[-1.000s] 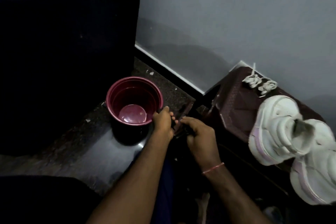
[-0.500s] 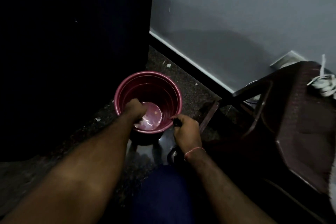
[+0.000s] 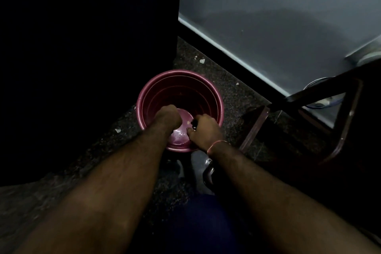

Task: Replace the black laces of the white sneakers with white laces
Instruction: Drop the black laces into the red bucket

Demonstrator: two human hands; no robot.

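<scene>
— Where is the black lace point(image 3: 194, 124)?
— Over the maroon bucket point(image 3: 179, 73) on the floor point(image 3: 231, 97), pinched in the right grip point(image 3: 204, 130).
— And the left grip point(image 3: 168, 116)?
— Curled inside the bucket; whether it holds anything, I cannot tell.

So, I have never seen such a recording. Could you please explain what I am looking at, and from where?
There is no machine: the camera sits on a person's head and looks down along both bare forearms. The left hand and the right hand reach into a maroon bucket standing on a dark speckled floor. The right hand pinches a small dark object, perhaps a black lace. What the left hand holds, if anything, is hidden. A dark chair stands at the right.
</scene>
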